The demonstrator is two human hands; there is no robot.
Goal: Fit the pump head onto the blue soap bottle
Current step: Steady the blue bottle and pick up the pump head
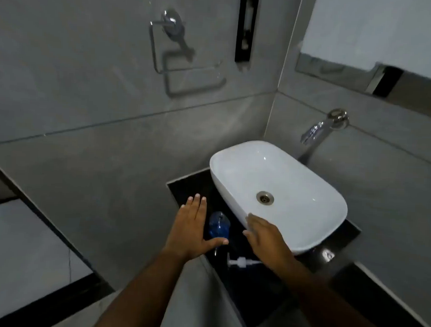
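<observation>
On the black bench (238, 285) at lower centre, both hands hover flat with fingers spread, empty: left hand (194, 230) beside the blue soap bottle (218, 225), right hand (268, 239) above the pump head (242, 261).

Black glossy counter (258, 292) carries everything. White vessel basin (304, 192) sits on it. Blue soap bottle (218, 225) stands just left of the basin; white pump head (241, 261) lies flat near the basin's front-left corner.
</observation>
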